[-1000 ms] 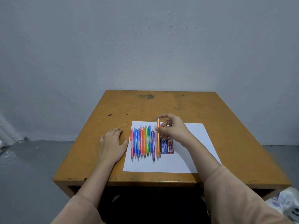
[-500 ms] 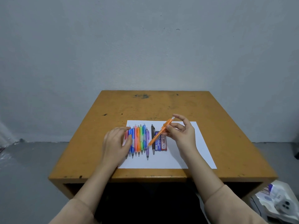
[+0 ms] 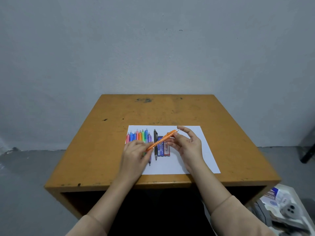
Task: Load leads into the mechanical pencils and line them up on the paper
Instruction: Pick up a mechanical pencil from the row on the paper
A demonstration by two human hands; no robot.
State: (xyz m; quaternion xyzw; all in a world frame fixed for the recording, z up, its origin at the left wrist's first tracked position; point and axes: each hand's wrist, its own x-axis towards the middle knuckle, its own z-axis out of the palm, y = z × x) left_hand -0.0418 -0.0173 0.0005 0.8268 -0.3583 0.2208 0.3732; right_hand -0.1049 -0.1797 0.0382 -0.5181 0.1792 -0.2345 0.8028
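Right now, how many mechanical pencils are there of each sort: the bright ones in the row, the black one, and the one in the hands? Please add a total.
Bright pencils in the row on the paper: 8
Black pencil beside the row: 1
Orange pencil, held by left hand and right hand: 1
Total: 10

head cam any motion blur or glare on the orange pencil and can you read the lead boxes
Head view: soft even light, no glare on the paper; orange pencil slightly soft-edged but clear; on the lead boxes "PENCIL LEAD" reads on the blue one, red print too small.
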